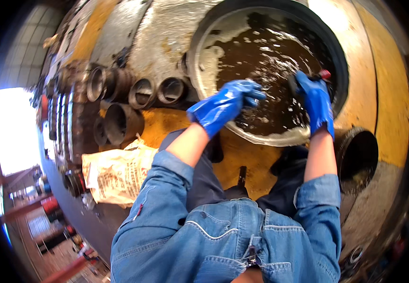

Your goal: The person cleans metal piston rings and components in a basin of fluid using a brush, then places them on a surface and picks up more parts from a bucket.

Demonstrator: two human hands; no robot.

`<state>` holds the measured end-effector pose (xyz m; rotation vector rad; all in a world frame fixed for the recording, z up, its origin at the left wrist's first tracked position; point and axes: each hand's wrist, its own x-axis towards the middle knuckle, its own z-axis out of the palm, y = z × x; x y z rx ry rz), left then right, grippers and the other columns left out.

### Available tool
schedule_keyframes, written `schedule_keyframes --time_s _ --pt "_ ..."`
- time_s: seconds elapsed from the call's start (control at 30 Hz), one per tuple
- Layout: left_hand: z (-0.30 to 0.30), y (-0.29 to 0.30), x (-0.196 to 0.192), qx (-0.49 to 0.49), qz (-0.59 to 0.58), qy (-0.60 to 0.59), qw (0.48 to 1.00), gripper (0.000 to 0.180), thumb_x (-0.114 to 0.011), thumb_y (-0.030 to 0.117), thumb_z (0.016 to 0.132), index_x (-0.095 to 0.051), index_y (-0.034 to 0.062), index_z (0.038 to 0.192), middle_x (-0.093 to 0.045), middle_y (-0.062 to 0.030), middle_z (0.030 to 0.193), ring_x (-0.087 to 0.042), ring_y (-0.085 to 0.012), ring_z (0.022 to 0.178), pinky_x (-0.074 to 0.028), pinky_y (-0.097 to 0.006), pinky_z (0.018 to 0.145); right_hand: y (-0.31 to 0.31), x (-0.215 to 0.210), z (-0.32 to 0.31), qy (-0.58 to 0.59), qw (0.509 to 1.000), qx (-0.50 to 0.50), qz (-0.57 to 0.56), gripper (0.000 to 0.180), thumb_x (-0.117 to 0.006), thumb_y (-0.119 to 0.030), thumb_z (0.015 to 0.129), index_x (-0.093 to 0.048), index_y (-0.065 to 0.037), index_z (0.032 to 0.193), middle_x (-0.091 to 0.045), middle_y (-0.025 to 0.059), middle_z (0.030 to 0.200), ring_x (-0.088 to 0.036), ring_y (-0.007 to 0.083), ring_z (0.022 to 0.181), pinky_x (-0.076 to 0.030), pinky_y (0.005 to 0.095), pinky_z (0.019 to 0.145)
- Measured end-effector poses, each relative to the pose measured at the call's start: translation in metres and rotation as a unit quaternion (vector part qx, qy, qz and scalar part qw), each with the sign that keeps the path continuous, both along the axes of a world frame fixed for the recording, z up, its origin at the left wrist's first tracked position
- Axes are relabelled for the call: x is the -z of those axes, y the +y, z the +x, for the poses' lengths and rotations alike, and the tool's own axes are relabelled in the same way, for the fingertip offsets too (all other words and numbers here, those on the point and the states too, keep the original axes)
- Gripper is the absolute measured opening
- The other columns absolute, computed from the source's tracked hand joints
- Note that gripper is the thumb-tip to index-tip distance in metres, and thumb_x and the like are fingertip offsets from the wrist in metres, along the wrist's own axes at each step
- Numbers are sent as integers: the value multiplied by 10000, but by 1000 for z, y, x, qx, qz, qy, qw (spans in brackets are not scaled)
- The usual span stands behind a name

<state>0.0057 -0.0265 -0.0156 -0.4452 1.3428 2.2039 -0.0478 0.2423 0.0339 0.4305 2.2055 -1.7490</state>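
I wear blue rubber gloves and a denim shirt. My left hand (226, 104) reaches over the near rim of a large round metal basin (200, 52) filled with dark brown foamy liquid (266, 66); its fingers are curled at the liquid's edge, and what they hold is hidden. My right hand (315, 101) is closed around a dark tool with a red tip (325, 74), held over the right side of the liquid.
Several short rusty pipe sections (141, 92) stand in a row left of the basin, with a larger one (119, 123) nearer. A crumpled printed sack (117, 174) lies at left. Another open pipe (358, 158) sits at right. The surface is yellow and grey metal.
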Motion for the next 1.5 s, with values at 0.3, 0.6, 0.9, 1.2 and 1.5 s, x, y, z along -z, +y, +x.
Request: schedule_keyframes --time_s 0.3,0.6,0.9,1.2,1.5 --pt "15 0 -67 22 -185 17 982 278 -651 63 979 -661 -40 1237 -745 -137 1135 -712 -223 975 -564 -318 889 -74 -45 9 22 988 -155 15 426 -717 -441 915 -774 -36 1029 -745 60 934 -666 142 850 -511 287 755" --pt "17 -12 -26 -40 -135 90 986 303 -643 88 985 -652 -37 1260 -732 -123 1128 -681 -190 992 -543 -319 914 -48 -39 3 -16 994 -111 -15 435 -740 -465 880 -779 -42 974 -719 40 855 -627 115 796 -496 295 727" --pt "12 -8 -21 -14 -129 113 985 384 -647 79 975 -636 -42 1340 -727 -92 1112 -657 -157 943 -535 -295 856 -63 1 -20 -36 985 -149 80 398 -644 -458 867 -760 -78 856 -724 59 784 -668 194 748 -512 348 726" --pt "5 9 -45 106 -182 -1 978 325 -708 194 992 -669 -16 1237 -742 -97 1027 -683 -150 848 -515 -248 714 -24 34 -11 -73 955 -127 256 469 -711 -349 817 -747 28 1094 -744 272 1082 -730 413 1015 -566 442 902" --pt "0 13 7 43 -57 131 989 477 -738 133 974 -576 -55 1380 -733 -175 1159 -731 -251 1030 -607 -365 897 -7 -5 -10 -61 983 28 172 485 -702 -393 851 -739 45 1055 -754 242 979 -746 363 964 -562 418 881"
